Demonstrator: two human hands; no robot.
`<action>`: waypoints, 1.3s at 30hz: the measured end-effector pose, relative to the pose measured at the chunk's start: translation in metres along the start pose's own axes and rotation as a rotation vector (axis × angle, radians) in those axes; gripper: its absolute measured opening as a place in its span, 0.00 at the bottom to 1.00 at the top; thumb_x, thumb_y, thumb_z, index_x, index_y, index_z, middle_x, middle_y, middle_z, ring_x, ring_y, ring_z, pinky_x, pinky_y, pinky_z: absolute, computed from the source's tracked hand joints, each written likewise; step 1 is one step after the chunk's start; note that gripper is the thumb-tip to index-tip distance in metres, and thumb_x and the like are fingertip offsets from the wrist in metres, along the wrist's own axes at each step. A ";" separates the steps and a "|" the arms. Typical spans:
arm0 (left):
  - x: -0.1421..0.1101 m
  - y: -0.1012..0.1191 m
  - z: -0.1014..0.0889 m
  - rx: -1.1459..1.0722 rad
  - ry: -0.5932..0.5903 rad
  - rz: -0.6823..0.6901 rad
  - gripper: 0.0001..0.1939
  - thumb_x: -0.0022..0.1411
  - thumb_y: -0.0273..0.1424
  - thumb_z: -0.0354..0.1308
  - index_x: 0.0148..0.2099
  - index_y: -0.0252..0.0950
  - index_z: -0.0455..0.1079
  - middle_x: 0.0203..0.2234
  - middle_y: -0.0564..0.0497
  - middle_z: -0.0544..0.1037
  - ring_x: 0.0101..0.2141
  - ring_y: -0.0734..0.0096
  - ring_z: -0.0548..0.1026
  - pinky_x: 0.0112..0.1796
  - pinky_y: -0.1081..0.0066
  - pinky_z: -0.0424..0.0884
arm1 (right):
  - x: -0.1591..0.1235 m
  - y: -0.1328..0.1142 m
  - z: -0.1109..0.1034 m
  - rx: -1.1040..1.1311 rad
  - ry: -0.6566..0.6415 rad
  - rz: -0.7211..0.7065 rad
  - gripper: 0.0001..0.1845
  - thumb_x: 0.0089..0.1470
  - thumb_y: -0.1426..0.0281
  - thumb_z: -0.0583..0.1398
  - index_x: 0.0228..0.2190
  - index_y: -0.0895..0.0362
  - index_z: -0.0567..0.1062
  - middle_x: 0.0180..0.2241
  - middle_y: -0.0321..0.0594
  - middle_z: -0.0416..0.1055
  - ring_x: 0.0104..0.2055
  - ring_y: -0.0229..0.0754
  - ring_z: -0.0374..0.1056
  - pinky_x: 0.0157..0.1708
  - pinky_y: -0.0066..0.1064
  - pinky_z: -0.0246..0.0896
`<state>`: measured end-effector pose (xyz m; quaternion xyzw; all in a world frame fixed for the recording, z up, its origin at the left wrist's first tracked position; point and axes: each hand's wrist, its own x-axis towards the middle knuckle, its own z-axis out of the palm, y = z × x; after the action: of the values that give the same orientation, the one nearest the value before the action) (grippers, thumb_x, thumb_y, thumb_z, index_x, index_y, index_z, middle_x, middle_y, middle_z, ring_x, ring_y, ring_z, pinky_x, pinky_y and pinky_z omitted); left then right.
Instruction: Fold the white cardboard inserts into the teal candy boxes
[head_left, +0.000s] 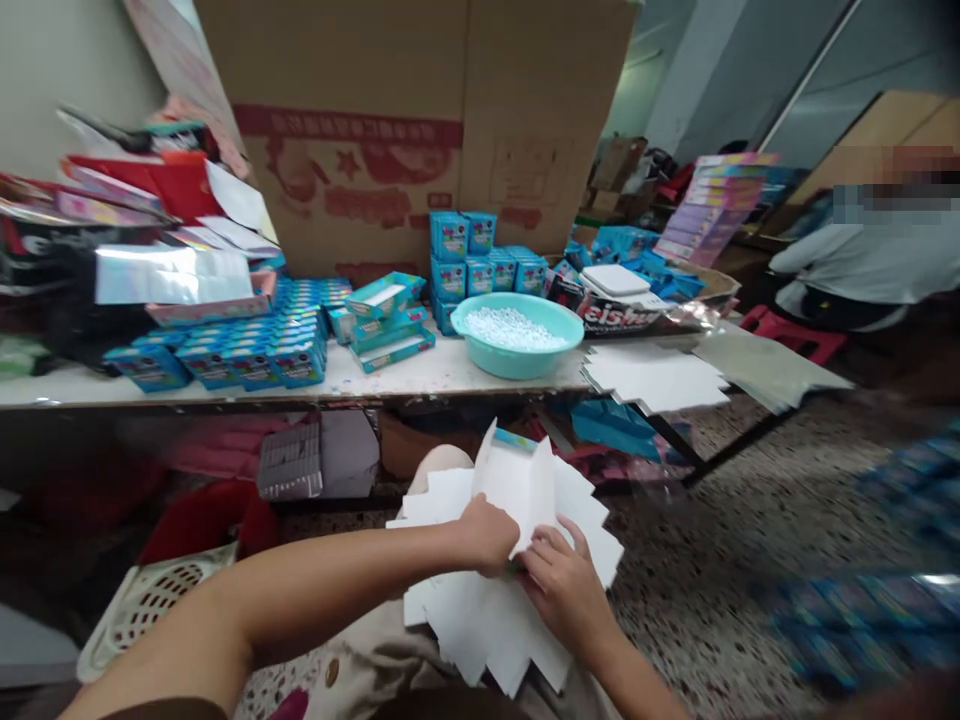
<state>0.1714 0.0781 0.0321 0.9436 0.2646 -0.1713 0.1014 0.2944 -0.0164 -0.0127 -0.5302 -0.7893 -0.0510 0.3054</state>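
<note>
A partly folded carton (514, 485), white inside with a blue printed end flap, lies on a fanned stack of flat white carton blanks (480, 610) on my lap. Its two side walls stand up. My left hand (489, 535) is closed at the carton's near left part, knuckles up. At the near right corner, my right hand (559, 575) curls its fingers over the edge, with the fingertips close to my left hand. What lies between the two hands is mostly hidden.
A table (379, 392) ahead carries rows of small blue boxes (247, 350), a turquoise basin (517, 345) of small white pieces, and more flat blanks (652, 375). A white basket (157, 600) stands on the floor at left. Another person (862, 250) sits at far right.
</note>
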 end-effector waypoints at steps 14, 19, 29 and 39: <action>-0.011 0.000 -0.023 0.117 -0.191 0.116 0.09 0.46 0.25 0.63 0.19 0.35 0.67 0.20 0.51 0.77 0.27 0.66 0.74 0.41 0.62 0.70 | 0.001 0.004 0.004 0.147 0.004 -0.068 0.10 0.46 0.75 0.63 0.31 0.50 0.70 0.24 0.28 0.69 0.30 0.39 0.65 0.54 0.38 0.46; -0.060 -0.029 -0.020 0.473 0.212 0.234 0.13 0.57 0.18 0.53 0.25 0.38 0.71 0.23 0.54 0.78 0.29 0.71 0.73 0.55 0.62 0.60 | 0.015 0.032 -0.027 -0.006 -0.065 -0.083 0.14 0.49 0.75 0.62 0.40 0.54 0.71 0.38 0.37 0.74 0.43 0.44 0.66 0.55 0.41 0.46; -0.095 -0.045 0.003 0.303 0.721 0.078 0.19 0.63 0.36 0.54 0.55 0.36 0.65 0.46 0.48 0.74 0.52 0.60 0.66 0.55 0.59 0.55 | 0.008 0.025 0.019 -0.339 -0.007 -0.006 0.07 0.59 0.75 0.55 0.32 0.57 0.74 0.31 0.41 0.71 0.33 0.42 0.62 0.32 0.33 0.53; -0.074 -0.049 0.057 0.128 0.584 0.053 0.10 0.63 0.27 0.53 0.46 0.36 0.70 0.39 0.48 0.76 0.40 0.65 0.70 0.42 0.66 0.67 | -0.011 0.031 0.012 -0.020 -0.224 0.014 0.14 0.54 0.71 0.60 0.44 0.57 0.73 0.44 0.43 0.73 0.46 0.44 0.67 0.45 0.33 0.63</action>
<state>0.0704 0.0693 0.0029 0.9640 0.2463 0.0938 -0.0341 0.3189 -0.0068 -0.0358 -0.5411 -0.8142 0.0029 0.2105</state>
